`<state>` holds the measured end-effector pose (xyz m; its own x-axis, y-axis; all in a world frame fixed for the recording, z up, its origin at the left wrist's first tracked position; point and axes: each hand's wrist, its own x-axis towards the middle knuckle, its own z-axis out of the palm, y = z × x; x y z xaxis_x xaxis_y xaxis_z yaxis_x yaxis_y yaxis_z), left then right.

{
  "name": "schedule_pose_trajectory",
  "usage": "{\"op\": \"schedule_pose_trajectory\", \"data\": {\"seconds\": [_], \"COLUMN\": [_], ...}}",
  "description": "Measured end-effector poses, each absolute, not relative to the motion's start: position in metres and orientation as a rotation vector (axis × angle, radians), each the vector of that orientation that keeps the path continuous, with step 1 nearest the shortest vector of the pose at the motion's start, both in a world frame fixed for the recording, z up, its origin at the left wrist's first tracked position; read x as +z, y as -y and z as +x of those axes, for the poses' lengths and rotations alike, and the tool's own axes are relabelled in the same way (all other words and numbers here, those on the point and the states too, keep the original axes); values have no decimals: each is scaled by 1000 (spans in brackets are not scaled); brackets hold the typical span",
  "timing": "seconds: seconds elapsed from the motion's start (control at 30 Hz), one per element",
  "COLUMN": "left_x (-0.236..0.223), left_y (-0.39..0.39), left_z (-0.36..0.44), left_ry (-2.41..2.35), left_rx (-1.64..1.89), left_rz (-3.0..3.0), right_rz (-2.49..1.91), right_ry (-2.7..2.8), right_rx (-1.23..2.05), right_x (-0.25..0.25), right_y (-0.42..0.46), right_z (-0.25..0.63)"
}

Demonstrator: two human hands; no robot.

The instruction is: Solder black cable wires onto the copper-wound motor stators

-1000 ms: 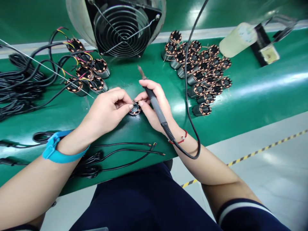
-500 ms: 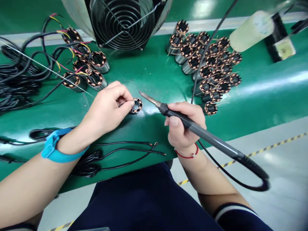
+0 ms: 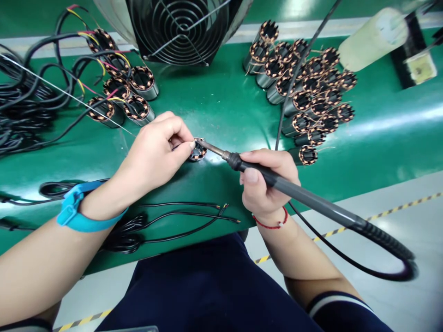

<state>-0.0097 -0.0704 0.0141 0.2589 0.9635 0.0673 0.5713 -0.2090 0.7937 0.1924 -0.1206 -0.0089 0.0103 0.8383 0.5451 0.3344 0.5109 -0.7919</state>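
Right hand (image 3: 268,182) wrapped round a grey-and-black pen-shaped soldering iron (image 3: 304,193), probably light, handle only imo; left hand (image 3: 157,147) pinched on a copper-wound dark metal cylinder (image 3: 198,157) on the green bench (image 3: 224,106), likely stiff, windings fragile, so grab the outer wall

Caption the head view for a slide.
Left hand pinching a copper-wound core, right hand holding a soldering iron at its rim.

Single head-worn view: looks forward and steeply down on bench (image 3: 223,94). Left hand (image 3: 157,150) and right hand (image 3: 270,180) near frame centre, at close range. Lap (image 3: 200,286) fills bottom middle; fan (image 3: 182,31), cropped by top edge, lies farther off; floor (image 3: 398,240) at lower right.
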Motion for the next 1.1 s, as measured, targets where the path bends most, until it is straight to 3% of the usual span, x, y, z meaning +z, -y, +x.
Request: {"op": "schedule_pose_trajectory", "data": {"seconds": [0.37, 0.77, 1.1], "left_x": [16, 16, 17], "left_y": [70, 69, 67], "left_z": [-9, -11, -12], "left_ry": [-1418, -1397, -1370], "left_rx": [733, 734, 728], "left_rz": [1883, 1892, 1917], "right_rz": [-1138, -1113, -1114], "right_ry": [1642, 1919, 1916], "right_rx": [395, 885, 876], "right_x": [-7, 32, -2], "right_y": [117, 84, 78], "right_z": [191, 186, 170]}}
